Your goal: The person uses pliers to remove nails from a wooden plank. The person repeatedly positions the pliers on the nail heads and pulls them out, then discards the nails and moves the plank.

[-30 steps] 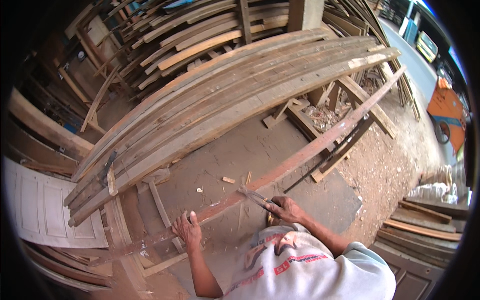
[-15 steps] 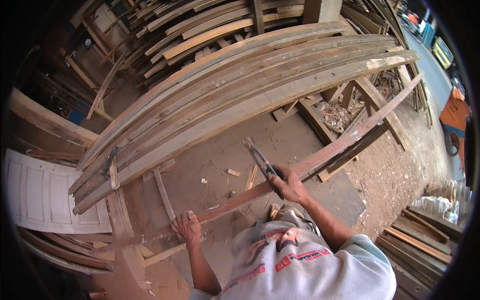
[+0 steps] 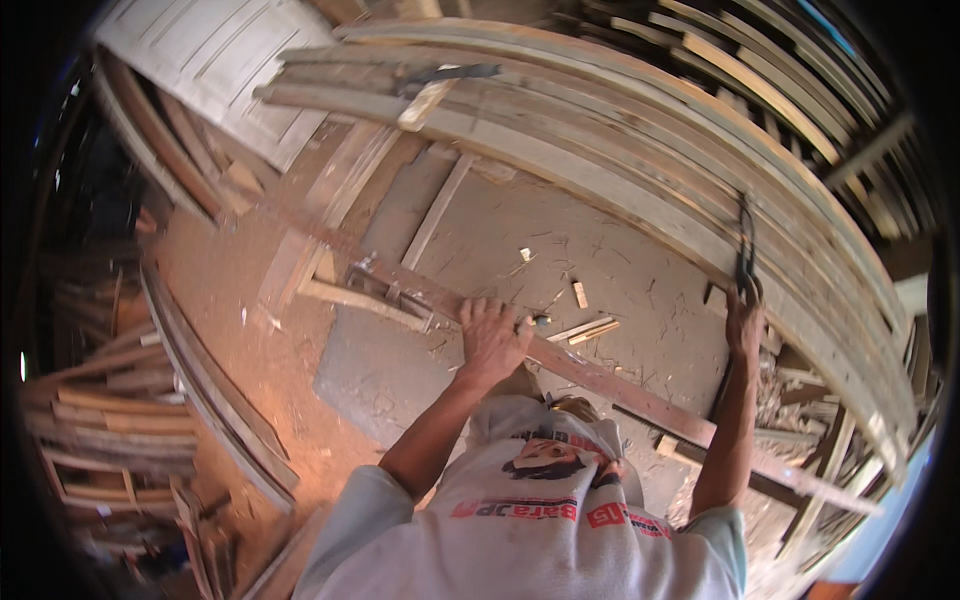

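A long reddish-brown wooden board (image 3: 600, 376) lies slantwise in front of my body, its surface worn and spotted with pale patches. My left hand (image 3: 492, 345) rests over it near its middle, fingers curled across the far edge. Out to the right, my right hand (image 3: 745, 312) is raised beyond the board and closed round the dark handles of pincers (image 3: 746, 235). The pincers point away from me and appear over the stacked long planks (image 3: 620, 185); whether they touch the wood I cannot tell.
A dark tool (image 3: 455, 73) and a short pale wood piece (image 3: 427, 105) lie on the planks' left end. Behind is a white panelled door (image 3: 215, 60). Wood scraps (image 3: 580, 294) litter the ground. Curved boards (image 3: 210, 370) and piled timber (image 3: 120, 430) stand at left.
The view has swung left. My right hand has carried the pincers from above the reddish board out toward the long planks. My left hand remains on the board.
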Motion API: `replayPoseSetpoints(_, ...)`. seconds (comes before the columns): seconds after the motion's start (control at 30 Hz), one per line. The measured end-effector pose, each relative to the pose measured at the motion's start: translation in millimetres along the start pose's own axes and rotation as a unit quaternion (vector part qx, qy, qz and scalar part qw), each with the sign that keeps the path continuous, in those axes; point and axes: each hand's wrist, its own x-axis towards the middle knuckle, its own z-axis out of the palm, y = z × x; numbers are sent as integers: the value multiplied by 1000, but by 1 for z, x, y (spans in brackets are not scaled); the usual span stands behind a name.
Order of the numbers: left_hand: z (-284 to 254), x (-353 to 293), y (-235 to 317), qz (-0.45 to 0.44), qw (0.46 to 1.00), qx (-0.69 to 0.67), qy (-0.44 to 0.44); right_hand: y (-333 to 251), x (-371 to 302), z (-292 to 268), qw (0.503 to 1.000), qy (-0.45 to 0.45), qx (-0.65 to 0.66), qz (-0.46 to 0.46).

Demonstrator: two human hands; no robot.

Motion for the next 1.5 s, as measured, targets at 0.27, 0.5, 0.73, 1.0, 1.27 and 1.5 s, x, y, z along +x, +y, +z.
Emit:
replayPoseSetpoints(0.27, -4, -6, -8, -18, 998, -11, -55, -43, -67, -10, 993, 10, 97, 64)
replayPoseSetpoints(0.5, -43, 45, -15, -41, 929, -148, -337, -81, -141, -48, 910, 111, 343, 206)
replayPoseSetpoints(0.73, -48, 118, 8, 98, 866, -193, -451, -137, -196, -155, 901, 313, 259, 154)
replayPoseSetpoints(1.0, 0, 149, 66, 119, 874, -330, -337, -213, -322, -272, 786, 603, -90, 97)
replayPoseSetpoints(1.27, 10, 126, 144, 167, 871, -459, -60, -203, -366, -305, 720, 662, -157, 138)
replayPoseSetpoints(1.5, -7, 85, 134, 114, 891, -350, -266, -104, -340, -272, 786, 518, 336, -5)
